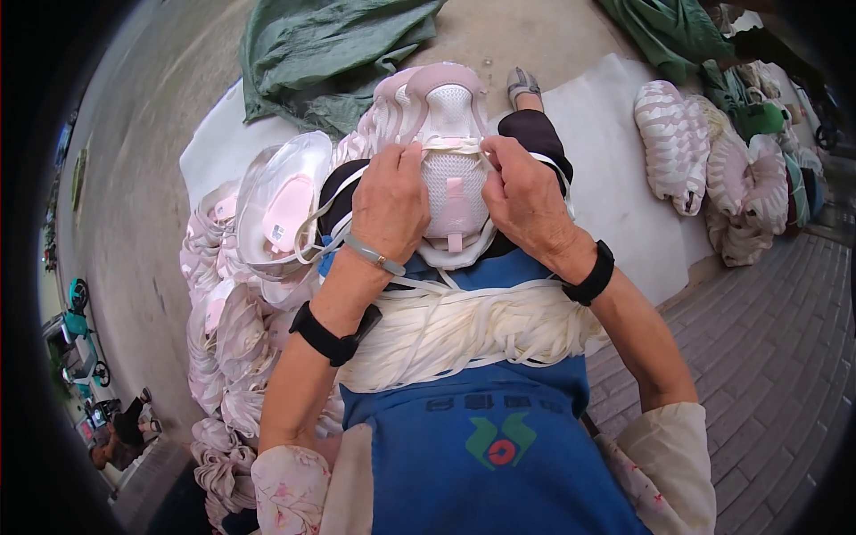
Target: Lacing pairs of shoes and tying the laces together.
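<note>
From where I'm standing, a heap of pink-and-white fabric shoe uppers (245,325) is lying at far left, beside a clear, round plastic container (314,145) that is holding pink pads. The seated person's left hand (392,201) is pinching a flat, cream lace (456,143) with its fingers. In the lap, between the knees, a pink-and-white mesh shoe upper (456,201) is lying face up, its tongue end pointing toward the person and its long axis running away from the body; its toe seems to be pointing away. At its other edge, the right hand (528,201) is also gripping the lace between its fingers. Working well here probably means pulling evenly on both sides, keeping the lace flat and the tongue centred. Below, a thick, cream lace bundle (473,325) is resting across a blue apron (486,428). At far right, bundled pale uppers (670,143) are lying on the ground.
</note>
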Demonstrator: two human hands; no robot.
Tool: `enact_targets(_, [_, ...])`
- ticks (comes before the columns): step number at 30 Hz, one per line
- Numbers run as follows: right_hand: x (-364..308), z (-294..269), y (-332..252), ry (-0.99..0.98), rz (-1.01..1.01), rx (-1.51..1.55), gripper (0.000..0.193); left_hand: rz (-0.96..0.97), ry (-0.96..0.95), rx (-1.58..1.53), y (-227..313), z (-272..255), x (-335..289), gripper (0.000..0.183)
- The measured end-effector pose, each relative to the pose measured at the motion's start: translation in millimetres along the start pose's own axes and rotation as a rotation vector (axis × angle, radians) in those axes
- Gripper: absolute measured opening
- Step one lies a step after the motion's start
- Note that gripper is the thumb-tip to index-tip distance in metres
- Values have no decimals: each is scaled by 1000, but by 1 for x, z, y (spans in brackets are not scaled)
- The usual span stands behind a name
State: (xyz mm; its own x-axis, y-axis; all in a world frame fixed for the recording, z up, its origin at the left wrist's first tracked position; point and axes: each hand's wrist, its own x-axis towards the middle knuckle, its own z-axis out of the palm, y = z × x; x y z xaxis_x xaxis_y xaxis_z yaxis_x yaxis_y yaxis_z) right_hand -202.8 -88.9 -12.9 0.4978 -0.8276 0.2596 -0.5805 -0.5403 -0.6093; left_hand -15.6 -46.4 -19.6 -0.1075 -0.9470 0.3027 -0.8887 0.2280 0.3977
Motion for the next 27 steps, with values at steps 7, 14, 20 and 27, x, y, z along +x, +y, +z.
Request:
enact_targets(7, [2,-9,-17,-150,-65,-219,25,-50,-41,-85,-2,-7,-4,30])
enact_targets(14, [15,-9,-27,-189,-166,-475,11,-37,-27,-90,3,-7,-3,27])
enact_targets(20, [20,-3,-31,-253,-166,-648,11,4,-180,58,10,-16,7,24])
enact_targets(27, [29,-6,-29,-199,-398,-742,16,358,129,168,-4,-11,16,6])
